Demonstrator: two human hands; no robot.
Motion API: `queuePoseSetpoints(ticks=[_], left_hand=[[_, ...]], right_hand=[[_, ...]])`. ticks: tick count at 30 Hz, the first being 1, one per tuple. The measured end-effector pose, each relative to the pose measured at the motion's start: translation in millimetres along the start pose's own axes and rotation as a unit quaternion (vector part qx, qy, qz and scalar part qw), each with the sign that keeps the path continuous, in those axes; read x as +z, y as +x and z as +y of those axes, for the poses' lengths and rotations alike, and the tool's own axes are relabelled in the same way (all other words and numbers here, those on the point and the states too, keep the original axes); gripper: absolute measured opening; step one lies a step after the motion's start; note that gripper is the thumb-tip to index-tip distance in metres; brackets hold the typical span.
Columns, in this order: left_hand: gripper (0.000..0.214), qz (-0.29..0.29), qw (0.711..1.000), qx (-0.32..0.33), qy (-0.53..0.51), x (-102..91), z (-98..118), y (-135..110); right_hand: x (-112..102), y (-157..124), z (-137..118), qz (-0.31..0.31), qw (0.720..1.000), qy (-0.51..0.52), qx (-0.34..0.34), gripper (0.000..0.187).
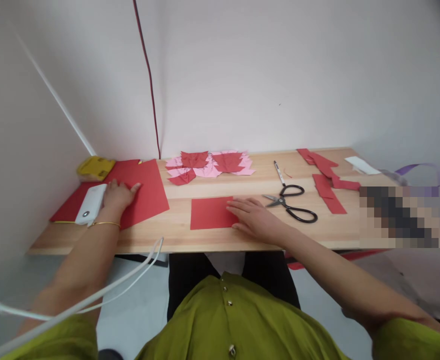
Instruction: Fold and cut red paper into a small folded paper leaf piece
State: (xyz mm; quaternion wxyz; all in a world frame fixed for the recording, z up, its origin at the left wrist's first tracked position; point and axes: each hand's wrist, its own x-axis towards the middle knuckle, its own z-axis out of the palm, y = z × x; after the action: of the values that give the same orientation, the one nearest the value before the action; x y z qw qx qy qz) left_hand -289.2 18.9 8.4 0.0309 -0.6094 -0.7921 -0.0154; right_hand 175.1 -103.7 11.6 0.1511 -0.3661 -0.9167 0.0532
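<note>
My right hand (255, 218) lies flat with fingers stretched out on the right edge of a small red paper rectangle (209, 213) near the table's front. My left hand (119, 195) rests palm down, fingers spread, on a large red paper sheet (145, 187) at the left. A white power bank (91, 204) lies on that sheet just left of my left hand. Black scissors (293, 202) lie right of my right hand.
Folded red and pink paper pieces (209, 165) sit at the back middle of the wooden table (242, 237). A pen (279, 172), red paper strips (328, 182) and a white slip (362, 165) lie to the right. A yellow object (94, 167) sits at the back left corner. White cables (92, 295) hang off the front.
</note>
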Motion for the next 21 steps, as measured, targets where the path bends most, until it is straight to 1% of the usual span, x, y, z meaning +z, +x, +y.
queuePoseSetpoints(ticks=[1, 3, 4, 6, 8, 11, 13, 15, 19, 21], left_hand=[[0.086, 0.014, 1.000, -0.013, 0.006, 0.9, 0.5, -0.7], [0.086, 0.009, 1.000, -0.029, 0.007, 3.0, 2.0, -4.1], [0.086, -0.003, 1.000, -0.030, 0.005, 4.1, 2.5, -6.2], [0.086, -0.018, 0.999, -0.032, 0.007, 6.1, 2.0, -9.9], [0.088, -0.015, 0.999, -0.031, 0.017, 7.6, -0.8, -12.0], [0.088, -0.011, 0.999, -0.014, 0.027, 8.3, -7.1, -11.5], [0.087, -0.020, 0.999, 0.000, 0.032, 8.0, -10.2, -9.7], [0.086, -0.031, 0.999, 0.001, 0.040, 7.5, -10.6, -8.4], [0.082, -0.012, 0.999, -0.005, 0.037, 6.7, -4.5, -9.8], [0.082, -0.017, 0.999, 0.004, 0.037, 6.0, -1.8, -10.6]], right_hand=[[1.1, -1.1, 1.2, -0.010, 1.000, -0.004, 0.002, 0.045], [1.8, -6.4, 6.9, -0.009, 1.000, -0.019, 0.016, 0.043], [1.4, -10.7, 11.6, 0.003, 0.999, -0.030, 0.030, 0.041], [-0.6, -21.9, 24.4, 0.041, 0.994, -0.055, 0.083, 0.039], [-3.0, -35.1, 39.7, 0.073, 0.985, -0.081, 0.134, 0.038], [-4.2, -54.3, 59.2, 0.079, 0.976, -0.102, 0.174, 0.039], [-3.0, -63.1, 66.7, 0.077, 0.977, -0.093, 0.178, 0.040], [-1.1, -67.2, 70.3, 0.083, 0.978, -0.079, 0.173, 0.040], [2.3, -64.7, 75.5, 0.092, 0.978, -0.066, 0.174, 0.039], [3.3, -61.3, 80.7, 0.094, 0.977, -0.064, 0.182, 0.038]])
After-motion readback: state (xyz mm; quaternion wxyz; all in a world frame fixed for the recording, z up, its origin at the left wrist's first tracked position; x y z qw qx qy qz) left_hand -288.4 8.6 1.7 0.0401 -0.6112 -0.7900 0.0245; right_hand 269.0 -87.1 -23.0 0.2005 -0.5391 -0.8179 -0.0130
